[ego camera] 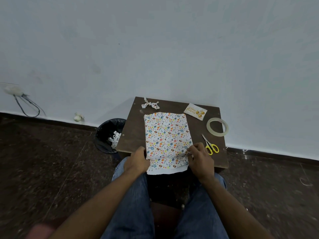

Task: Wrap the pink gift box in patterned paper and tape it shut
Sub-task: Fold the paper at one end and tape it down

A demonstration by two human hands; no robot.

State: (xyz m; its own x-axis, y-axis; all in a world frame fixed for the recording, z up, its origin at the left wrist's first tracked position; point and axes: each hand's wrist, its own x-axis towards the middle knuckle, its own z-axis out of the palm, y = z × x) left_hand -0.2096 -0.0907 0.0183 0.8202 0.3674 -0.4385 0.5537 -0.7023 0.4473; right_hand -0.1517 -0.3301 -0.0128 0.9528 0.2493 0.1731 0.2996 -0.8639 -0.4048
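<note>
Patterned paper (166,135): matt, printed side up, plain white underside showing at near edge, torn-looking rim. Table (133,135): dark brown wood-look board, dull, smooth. Tape roll (217,127): clear glossy plastic. Scissors (210,144): bright metal blades, yellow plastic handles. Card (195,111): white, shiny gold print. Bin liner (103,135): black plastic, slight sheen. Jeans (131,204): blue denim cloth. Floor (51,161): dark speckled stone, polished.

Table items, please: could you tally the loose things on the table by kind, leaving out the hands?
Wrapped box: 1
Tape roll: 1
Scissors: 1
Card: 1
Paper scrap: 1
Total: 5
</note>
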